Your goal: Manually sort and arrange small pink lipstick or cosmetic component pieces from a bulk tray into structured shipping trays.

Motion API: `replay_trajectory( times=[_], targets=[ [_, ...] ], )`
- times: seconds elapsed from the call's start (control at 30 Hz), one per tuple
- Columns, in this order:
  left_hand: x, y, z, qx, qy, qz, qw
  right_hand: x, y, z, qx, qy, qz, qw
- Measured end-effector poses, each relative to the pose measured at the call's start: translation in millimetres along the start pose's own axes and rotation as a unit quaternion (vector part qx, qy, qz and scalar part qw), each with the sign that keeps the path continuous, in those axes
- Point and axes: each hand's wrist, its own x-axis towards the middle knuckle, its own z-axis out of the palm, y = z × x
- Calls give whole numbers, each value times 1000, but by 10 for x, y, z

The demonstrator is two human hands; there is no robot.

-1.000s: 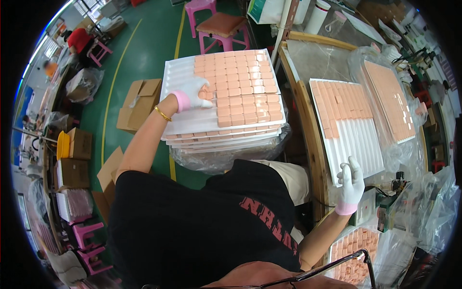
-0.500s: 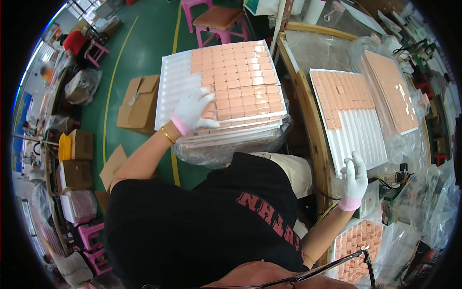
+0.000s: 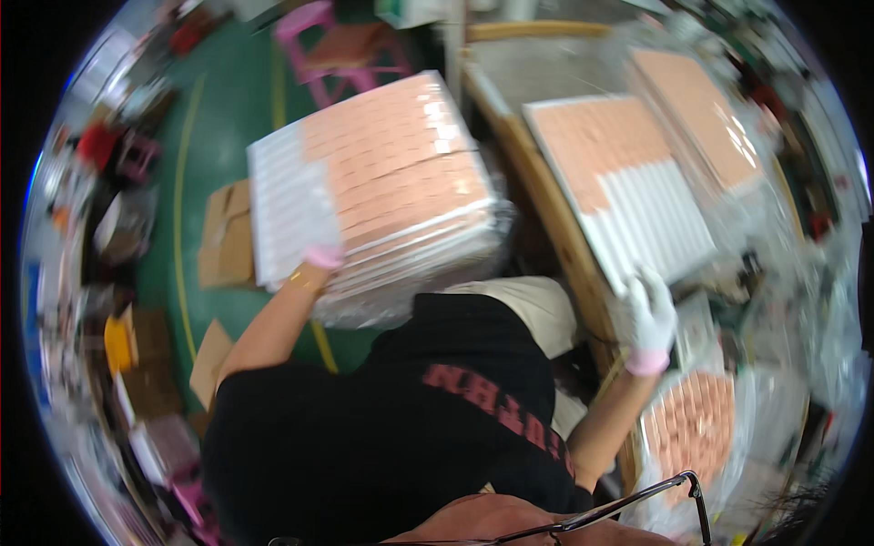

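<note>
My left hand [image 3: 314, 244], in a white glove with a pink cuff, lies on the near left part of the top tray of a stack of white trays [image 3: 382, 182]. The stack is wrapped in clear plastic and its top tray is mostly filled with small orange squares. The glove blends into the white tray and the picture is blurred, so its grip is unclear. My right hand [image 3: 646, 314], also gloved, touches the near corner of a partly filled white tray [image 3: 637, 200] on the wooden table, fingers apart.
A further tray of orange squares [image 3: 706, 118] lies under plastic at the far right. A bag of loose orange pieces [image 3: 692, 428] sits near my right elbow. Flat cardboard boxes [image 3: 223, 237] lie on the green floor, and pink stools [image 3: 328, 41] stand beyond the stack.
My left hand has slid from the middle of the top tray to its near left edge. My right hand has stayed at the table tray's corner. The view has shifted and blurred.
</note>
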Motion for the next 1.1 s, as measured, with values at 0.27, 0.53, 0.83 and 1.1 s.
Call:
replay_trajectory(
  times=[0.27,0.53,0.83,1.1],
  targets=[
    [1161,1675,-192,-260,-45,118,957,-254,265,-65,64,-7,118,991],
    [2172,2467,1249,-100,-244,483,835,-886,452,-671,-110,152,48,981],
    [2560,2586,1314,-267,-338,434,791,-1346,856,-1988,-294,441,122,839],
    [2139,3913,1298,-484,-586,209,616,-1060,1059,-2214,-697,171,84,691]
  ],
)
